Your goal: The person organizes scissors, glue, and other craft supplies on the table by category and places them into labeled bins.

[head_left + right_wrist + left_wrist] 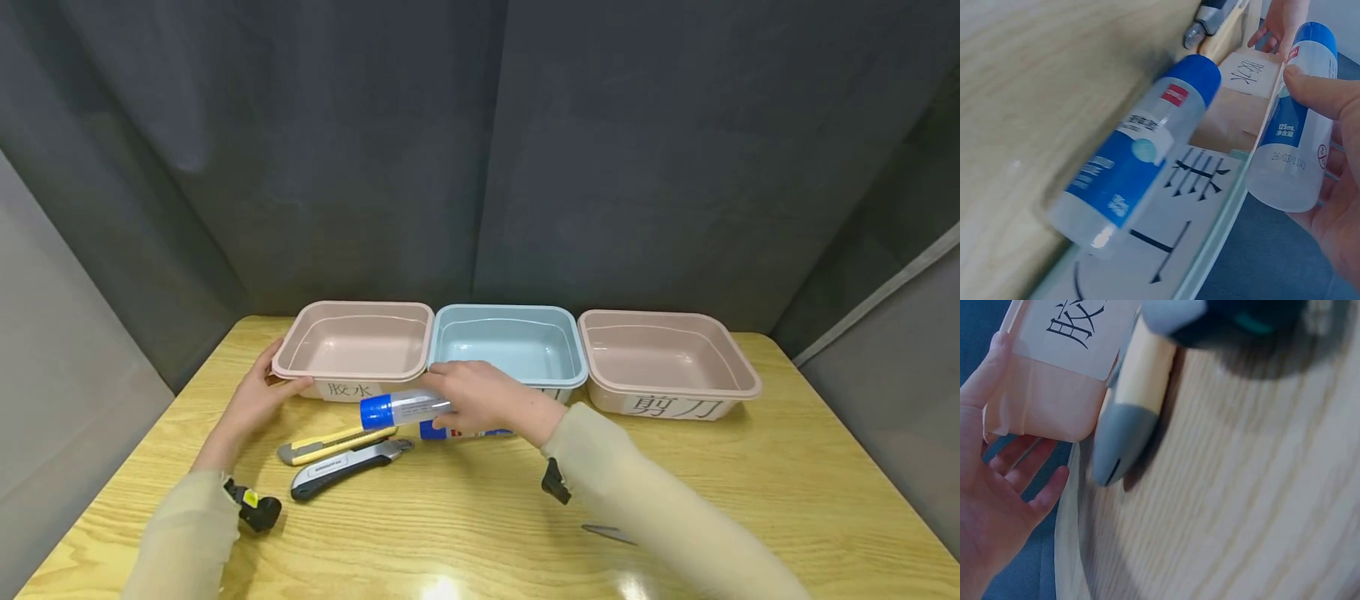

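Note:
My right hand (480,398) grips a clear glue bottle (1294,119) with a blue cap, holding it sideways above the table in front of the bins. Below it lies a second blue-capped glue bottle (1135,150), partly covered by the hand in the head view. At the left pink bin (360,375), my left hand (258,387) holds the front left corner, thumb on the front rim and fingers round the side. Close by lie a yellow and grey utility knife (322,448) and a silver and black utility knife (348,468).
A blue bin (506,310) stands in the middle and another pink bin (667,388) at the right, all three in a row with paper labels. A pointed metal blade (609,532) shows from under my right forearm. Dark curtain (480,150) hangs behind the wooden table.

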A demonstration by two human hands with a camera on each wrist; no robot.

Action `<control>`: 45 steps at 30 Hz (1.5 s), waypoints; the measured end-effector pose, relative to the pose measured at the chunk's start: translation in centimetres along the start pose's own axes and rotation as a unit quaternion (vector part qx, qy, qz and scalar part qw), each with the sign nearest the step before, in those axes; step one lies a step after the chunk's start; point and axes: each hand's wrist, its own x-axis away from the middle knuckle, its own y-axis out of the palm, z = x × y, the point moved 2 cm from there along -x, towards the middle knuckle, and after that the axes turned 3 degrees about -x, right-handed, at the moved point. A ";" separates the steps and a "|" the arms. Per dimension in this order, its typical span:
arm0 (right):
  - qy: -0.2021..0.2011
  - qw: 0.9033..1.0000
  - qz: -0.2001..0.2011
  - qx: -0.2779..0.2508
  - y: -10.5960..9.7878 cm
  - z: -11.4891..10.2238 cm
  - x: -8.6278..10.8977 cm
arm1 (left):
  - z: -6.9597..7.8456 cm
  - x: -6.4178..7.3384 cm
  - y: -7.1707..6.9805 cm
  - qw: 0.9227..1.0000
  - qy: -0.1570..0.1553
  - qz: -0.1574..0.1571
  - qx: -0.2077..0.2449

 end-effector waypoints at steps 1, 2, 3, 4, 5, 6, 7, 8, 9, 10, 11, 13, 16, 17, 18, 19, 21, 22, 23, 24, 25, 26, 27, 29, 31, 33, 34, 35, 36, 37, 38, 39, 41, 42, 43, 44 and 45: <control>0.003 1.000 0.002 0.002 -0.2 0.0 -0.3 | 0.0 0.0 0.0 1.000 0.001 0.000 0.000; 0.006 1.000 0.004 0.005 -0.4 0.0 -0.5 | -0.1 0.0 0.0 1.000 0.001 0.001 0.000; 0.011 1.000 0.004 0.005 -0.5 0.0 -0.8 | -0.1 0.0 0.0 1.000 0.000 0.001 0.000; 0.017 1.000 0.003 0.004 -0.7 0.0 -1.0 | -0.1 0.0 -0.1 1.000 -0.001 0.001 -0.001; 0.024 1.000 0.003 0.001 -0.8 0.1 -1.3 | -0.1 0.0 -0.1 1.000 -0.003 0.001 -0.002; 0.029 1.000 0.004 -0.001 -0.9 0.2 -1.5 | -0.1 0.0 -0.1 1.000 -0.005 0.001 -0.004; 0.032 0.999 0.005 -0.002 -0.9 0.3 -1.8 | -0.1 0.0 -0.1 1.000 -0.006 0.000 -0.004; 0.034 0.999 0.007 -0.002 -1.0 0.4 -2.1 | -0.1 0.0 -0.1 1.000 -0.007 0.001 -0.004; 0.036 0.999 0.008 0.000 -1.0 0.5 -2.3 | -0.1 0.0 -0.1 1.000 -0.009 0.001 -0.004; 0.039 0.999 0.010 -0.001 -1.0 0.6 -2.6 | -0.1 0.0 -0.1 1.000 -0.009 0.001 -0.003; 0.042 0.999 0.012 -0.002 -0.9 0.7 -2.8 | -0.1 0.0 -0.1 1.000 -0.010 0.001 -0.003; 0.049 0.999 0.014 -0.001 -0.8 0.9 -3.3 | -0.1 0.0 -0.1 1.000 -0.009 0.002 -0.001; 0.058 0.998 0.018 -0.011 -0.6 1.3 -4.0 | -0.1 0.0 0.0 1.000 -0.006 0.004 0.003; 0.061 0.998 0.020 -0.013 -0.6 1.4 -4.2 | -0.1 0.0 0.0 1.000 -0.005 0.003 0.006; 0.063 0.998 0.022 -0.014 -0.6 1.4 -4.4 | -0.1 0.0 0.0 1.000 -0.004 0.003 0.008; 0.065 0.997 0.024 -0.015 -0.6 1.5 -4.6 | 0.0 0.0 0.1 1.000 -0.003 0.003 0.010; 0.072 0.997 0.025 -0.018 -0.6 1.6 -5.0 | 0.1 -0.1 0.2 1.000 0.000 0.001 0.013; 0.075 0.997 0.025 -0.020 -0.6 1.7 -5.2 | 0.1 -0.1 0.2 1.000 0.000 0.000 0.015; 0.076 0.997 0.025 -0.020 -0.5 1.7 -5.4 | 0.1 -0.1 0.2 1.000 0.000 -0.001 0.015; 0.077 0.997 0.024 -0.022 -0.5 1.7 -5.6 | 0.1 -0.1 0.2 1.000 -0.001 -0.001 0.015; 0.078 0.996 0.025 -0.024 -0.4 1.7 -5.8 | 0.0 -0.1 0.3 1.000 -0.001 -0.001 0.017; 0.078 0.996 0.025 -0.027 -0.3 1.6 -6.0 | -0.1 -0.1 0.3 1.000 -0.001 -0.001 0.018; 0.079 0.996 0.025 -0.031 -0.1 1.6 -6.2 | -0.2 -0.1 0.3 1.000 -0.001 0.000 0.021; 0.082 0.996 0.026 -0.039 0.2 1.4 -6.6 | -0.5 -0.1 0.4 1.000 -0.003 0.000 0.025; 0.088 0.995 0.026 -0.047 0.5 1.2 -7.0 | -0.8 -0.1 0.5 1.000 -0.005 0.000 0.030; 0.092 0.994 0.025 -0.055 0.8 1.0 -7.5 | -1.0 0.0 0.6 1.000 -0.006 0.000 0.030; 0.092 0.994 0.024 -0.054 0.9 0.9 -7.7 | -1.1 0.0 0.6 1.000 -0.006 -0.001 0.031; 0.093 0.994 0.025 -0.054 1.0 0.8 -7.9 | -1.1 0.1 0.6 0.999 -0.005 0.000 0.032; 0.093 0.994 0.025 -0.053 1.2 0.8 -8.2 | -1.1 0.1 0.6 0.999 -0.005 0.001 0.032; 0.093 0.994 0.026 -0.053 1.2 0.7 -8.4 | -1.1 0.2 0.6 1.000 -0.004 0.003 0.031; 0.094 0.994 0.027 -0.052 1.3 0.7 -8.7 | -1.1 0.2 0.6 1.000 -0.003 0.004 0.031; 0.096 0.994 0.027 -0.050 1.3 0.7 -8.9 | -1.0 0.2 0.5 0.999 -0.003 0.005 0.032; 0.103 0.993 0.023 -0.053 1.3 0.6 -9.3 | -1.0 0.2 0.5 1.000 -0.002 0.005 0.031; 0.108 0.992 0.020 -0.056 1.3 0.6 -9.4 | -1.0 0.2 0.5 1.000 -0.002 0.004 0.030; 0.114 0.992 0.017 -0.059 1.3 0.6 -9.6 | -1.0 0.2 0.5 0.999 -0.001 0.003 0.032; 0.119 0.991 0.014 -0.063 1.3 0.6 -9.8 | -1.0 0.3 0.5 0.999 -0.002 0.002 0.033; 0.124 0.990 0.011 -0.065 1.3 0.6 -9.9 | -0.9 0.3 0.5 0.999 -0.003 0.002 0.033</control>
